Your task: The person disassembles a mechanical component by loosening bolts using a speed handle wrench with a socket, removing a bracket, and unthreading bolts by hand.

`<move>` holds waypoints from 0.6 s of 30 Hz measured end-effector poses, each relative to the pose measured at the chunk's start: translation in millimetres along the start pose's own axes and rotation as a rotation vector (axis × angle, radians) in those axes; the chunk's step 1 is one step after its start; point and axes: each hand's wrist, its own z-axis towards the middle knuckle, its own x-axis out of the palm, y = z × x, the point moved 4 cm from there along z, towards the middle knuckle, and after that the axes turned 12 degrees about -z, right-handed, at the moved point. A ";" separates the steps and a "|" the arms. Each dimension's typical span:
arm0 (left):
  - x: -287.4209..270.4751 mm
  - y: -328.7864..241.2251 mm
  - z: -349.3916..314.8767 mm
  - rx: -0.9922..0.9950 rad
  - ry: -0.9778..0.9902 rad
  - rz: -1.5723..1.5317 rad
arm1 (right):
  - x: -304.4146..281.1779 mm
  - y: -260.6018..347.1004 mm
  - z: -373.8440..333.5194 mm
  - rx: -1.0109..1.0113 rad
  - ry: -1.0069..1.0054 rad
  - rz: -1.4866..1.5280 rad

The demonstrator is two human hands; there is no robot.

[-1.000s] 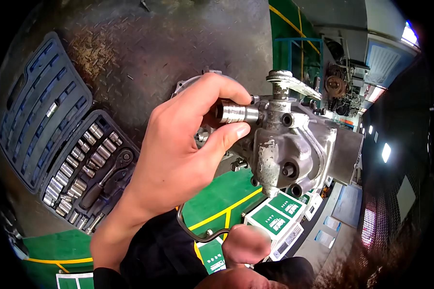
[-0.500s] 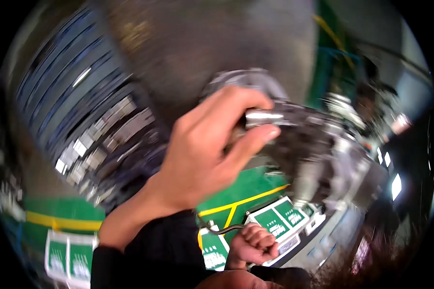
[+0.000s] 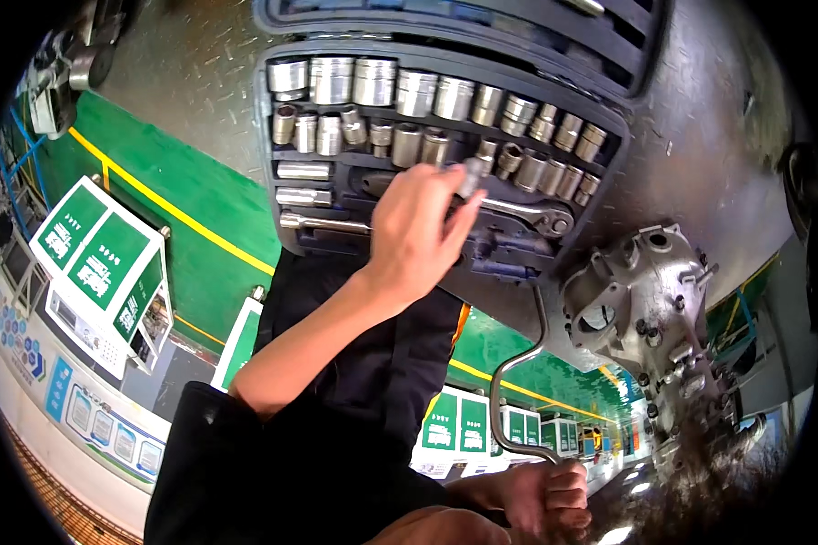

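Gripping low: my right hand (image 3: pixel 547 495) clenched on speed brace handle (image 3: pixel 516 381), parked clear.
Left hand (image 3: pixel 415 238): pinching small socket (image 3: pixel 471 175) over its slot.
Socket set case (image 3: pixel 445 136): open for access.
Far: gearbox housing (image 3: pixel 645 304).

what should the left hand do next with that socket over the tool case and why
Probably lower the small socket into an empty slot of the open socket case and let go. The left hand pinches it at its fingertips right above the lower row of sockets, by the ratchet, while the right hand grips the speed brace near the metal housing.
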 end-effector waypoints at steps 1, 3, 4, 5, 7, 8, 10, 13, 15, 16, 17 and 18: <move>16.6 0.5 1.6 0.077 -0.012 0.028 | 1.4 -3.5 5.0 -0.009 0.016 -0.024; 2.9 10.1 7.4 0.187 -0.086 0.133 | 22.7 0.8 0.4 -0.017 0.064 -0.043; 4.7 8.2 6.0 0.224 -0.121 0.172 | 19.8 5.4 1.9 -0.025 0.077 -0.073; 9.1 8.6 6.7 0.241 -0.109 0.212 | 20.2 2.7 9.1 -0.030 0.069 -0.082; 20.6 7.4 6.6 0.248 -0.208 0.252 | 15.6 2.1 25.6 -0.040 0.032 -0.140; 19.9 9.8 5.6 0.233 -0.234 0.264 | 14.1 -1.6 28.6 -0.031 0.010 -0.153; 17.9 10.7 1.5 0.205 -0.254 0.159 | 13.6 0.5 37.3 -0.021 -0.021 -0.192; 18.2 16.6 8.6 0.201 -0.276 0.245 | 22.1 3.0 48.3 -0.036 -0.048 -0.228; 19.5 16.8 9.0 0.214 -0.282 0.257 | 25.2 2.1 52.1 -0.046 -0.076 -0.230; 19.8 14.9 5.8 0.169 -0.222 0.244 | 24.6 2.0 50.2 -0.046 -0.089 -0.233; 21.7 15.3 3.8 0.125 -0.161 0.231 | 25.1 1.5 50.7 -0.054 -0.093 -0.230; 23.5 17.4 3.1 0.133 -0.165 0.226 | 24.9 1.4 50.9 -0.074 -0.121 -0.264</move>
